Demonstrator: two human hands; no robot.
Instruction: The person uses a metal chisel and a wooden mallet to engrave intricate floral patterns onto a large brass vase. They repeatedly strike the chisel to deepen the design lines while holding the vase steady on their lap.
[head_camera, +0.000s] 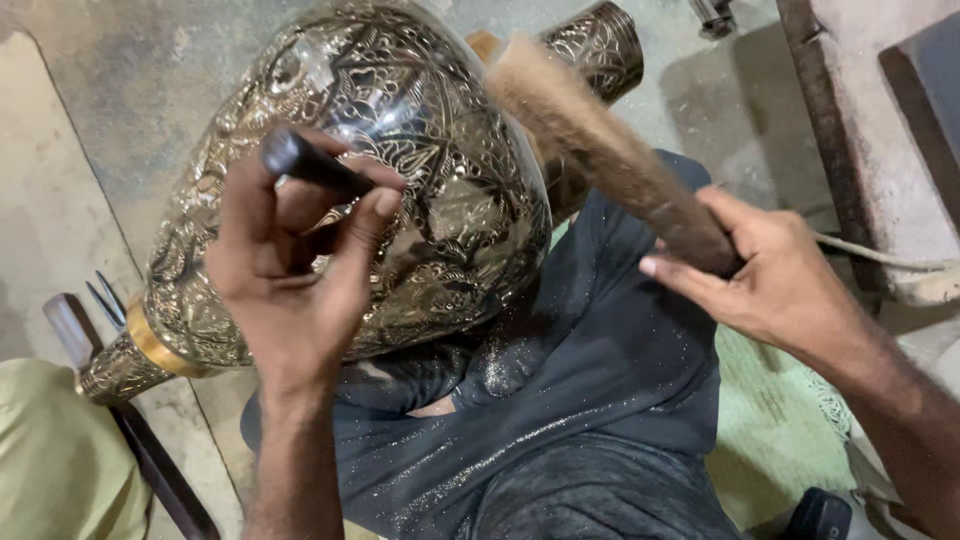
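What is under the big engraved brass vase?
The big engraved brass vase lies tilted on a dark cloth dusted with shiny metal filings. The left hand and the vase body hide the contact area itself.

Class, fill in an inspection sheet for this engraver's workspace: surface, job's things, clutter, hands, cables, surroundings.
Surface: dusty concrete floor; dark cloth over the lap, speckled with metal filings.
Job's things: large engraved brass vase lying tilted on the lap; dark chisel; wooden mallet, blurred.
Clutter: thin metal tools on the floor beside the vase's neck.
Hands: left hand pinches the chisel against the vase; right hand grips the mallet.
Cables: pale cord at right.
Surroundings: green mat; rusty metal frame.
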